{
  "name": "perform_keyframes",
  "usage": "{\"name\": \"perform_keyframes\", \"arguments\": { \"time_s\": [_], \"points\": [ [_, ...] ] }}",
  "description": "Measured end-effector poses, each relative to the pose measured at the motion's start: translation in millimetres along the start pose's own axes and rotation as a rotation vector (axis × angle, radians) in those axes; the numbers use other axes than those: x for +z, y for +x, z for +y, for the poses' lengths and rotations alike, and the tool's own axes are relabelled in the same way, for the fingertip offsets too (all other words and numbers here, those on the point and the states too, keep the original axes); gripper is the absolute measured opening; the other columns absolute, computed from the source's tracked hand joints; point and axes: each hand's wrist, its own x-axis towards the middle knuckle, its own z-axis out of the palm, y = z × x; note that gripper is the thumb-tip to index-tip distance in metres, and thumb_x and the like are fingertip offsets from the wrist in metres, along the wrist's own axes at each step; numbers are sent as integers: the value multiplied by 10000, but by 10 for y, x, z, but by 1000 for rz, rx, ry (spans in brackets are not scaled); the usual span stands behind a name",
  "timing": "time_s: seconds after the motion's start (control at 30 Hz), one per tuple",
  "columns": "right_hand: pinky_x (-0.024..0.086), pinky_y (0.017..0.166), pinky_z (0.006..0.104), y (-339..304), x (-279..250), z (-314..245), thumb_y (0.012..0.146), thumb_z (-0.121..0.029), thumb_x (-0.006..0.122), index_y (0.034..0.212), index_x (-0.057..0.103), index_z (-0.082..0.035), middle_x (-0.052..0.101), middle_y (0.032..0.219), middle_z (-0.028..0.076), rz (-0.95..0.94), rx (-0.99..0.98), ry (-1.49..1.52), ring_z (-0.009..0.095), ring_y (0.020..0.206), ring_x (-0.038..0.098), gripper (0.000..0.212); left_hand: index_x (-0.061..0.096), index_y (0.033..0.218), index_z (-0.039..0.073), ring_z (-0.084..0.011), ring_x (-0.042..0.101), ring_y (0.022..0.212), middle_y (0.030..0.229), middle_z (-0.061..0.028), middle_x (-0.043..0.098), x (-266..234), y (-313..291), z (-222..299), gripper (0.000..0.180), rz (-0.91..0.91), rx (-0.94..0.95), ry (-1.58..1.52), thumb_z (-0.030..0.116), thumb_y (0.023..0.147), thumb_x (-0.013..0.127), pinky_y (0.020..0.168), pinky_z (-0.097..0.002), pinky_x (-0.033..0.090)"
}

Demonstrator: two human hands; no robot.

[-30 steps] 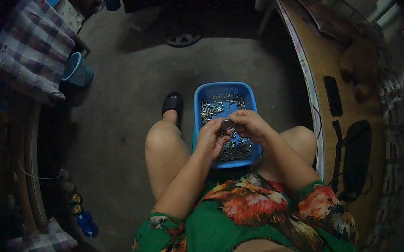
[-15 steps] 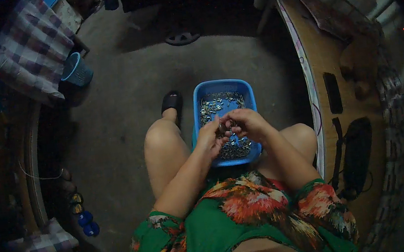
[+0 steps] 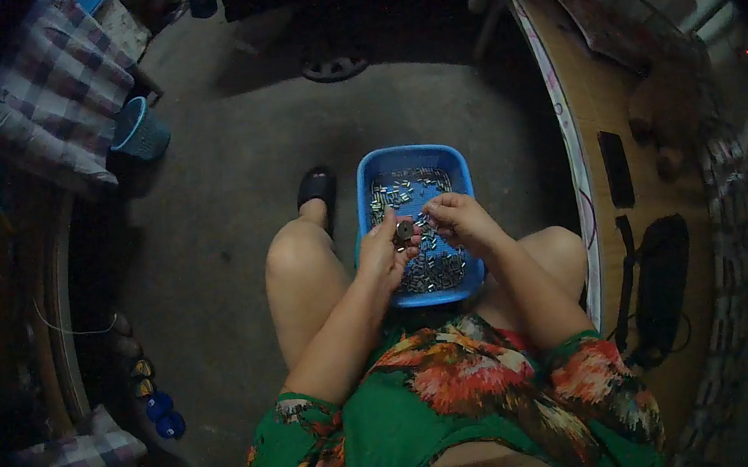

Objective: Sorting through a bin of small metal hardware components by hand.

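Over a blue plastic basket [image 3: 367,179] between my knees, both hands are raised. My left hand [image 3: 383,252] is closed around a round, dark metal piece [image 3: 405,229] with what looks like a small hole in its middle. To the right of it, my right hand [image 3: 462,221] has thumb and forefinger pinched together near that piece; whatever lies between the fingertips is too small to make out. Many small shiny metal cylinders [image 3: 433,273] lie loose in the basket, heaped at its near end and along its far and left sides. Bare blue bottom shows between them.
A low wooden board [image 3: 590,120] with a dark phone-like slab [image 3: 616,170] and a black bag-like item [image 3: 662,285] stands at my right. At left are a blue bin [image 3: 142,135] and checked cloth [image 3: 57,84]. A black slipper [image 3: 317,187] is on my left foot.
My hands have drawn apart, the right one moving slightly right. The round metal piece in my left hand now shows its flat face.
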Motion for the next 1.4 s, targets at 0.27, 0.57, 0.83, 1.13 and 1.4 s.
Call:
{"name": "perform_keyframes", "arguments": {
  "time_s": [0.27, 0.57, 0.83, 1.13, 1.4],
  "points": [
    [266, 380, 170, -29, 45, 1, 802, -146, 541, 939, 508, -49, 499, 669, 0, -11, 20, -41, 54, 470, 393, 172, 500, 896, 29, -132, 483, 537, 753, -79, 556, -38, -11, -19, 364, 26, -37, 26, 383, 872, 418, 419, -217, 369],
    [284, 395, 173, -3, 5, 25, 786, -126, 562, 920, 526, -39, 524, 681, -3, -16, 4, -38, 55, 475, 405, 164, 508, 917, -16, -181, 555, 654, 794, -120, 551, -6, -4, -29, 296, 1, 39, -126, 272, 854, 492, 577, -268, 510],
    [317, 419, 161, -19, 30, -14, 769, -93, 580, 920, 539, -35, 538, 719, 4, -38, -41, 33, 47, 522, 435, 166, 524, 902, -10, -172, 565, 673, 786, -110, 563, 21, -16, -8, 307, -42, 45, -114, 291, 841, 514, 587, -257, 508],
    [246, 394, 181, 1, 23, 13, 752, -119, 609, 862, 548, -39, 459, 583, -21, -6, -25, -51, 50, 463, 367, 149, 540, 891, 19, -130, 534, 587, 748, -60, 563, 19, -8, -13, 310, -46, 2, -55, 323, 842, 506, 483, -214, 443],
    [236, 392, 178, -10, 73, 31, 769, -175, 599, 797, 530, -66, 421, 570, -44, -20, -37, -135, 44, 451, 334, 132, 541, 886, 24, -116, 539, 572, 731, -48, 562, 29, -14, -25, 300, -55, 10, -25, 319, 844, 506, 470, -198, 445]
  ]
}}
